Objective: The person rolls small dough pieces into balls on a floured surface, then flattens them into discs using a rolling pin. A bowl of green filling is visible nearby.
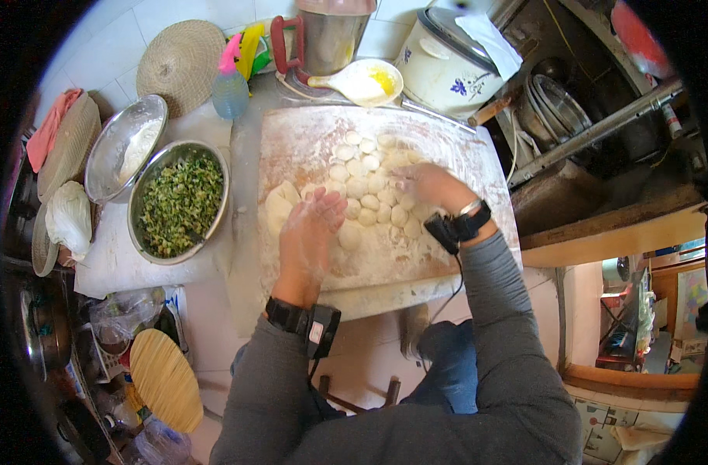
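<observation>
Many small flattened dough pieces (370,185) lie clustered on a floured wooden board (389,267). My left hand (312,224) is over the board's left part, beside the cluster, palm partly turned up and fingers a little apart; I see nothing in it. Just behind it rests a larger lump of dough (281,206). My right hand (429,183) reaches over the right side of the cluster, fingers pointing left at the pieces. It is blurred, and whether it grips one cannot be told. Flour whitens both hands. One rounder dough piece (349,237) lies nearest me.
Left of the board stand a steel bowl of chopped green filling (182,203) and a metal bowl with flour (139,152). Behind it are a spray bottle (229,93), a ladle with yellow residue (365,83), a lidded white pot (447,72) and a rolling pin (489,110).
</observation>
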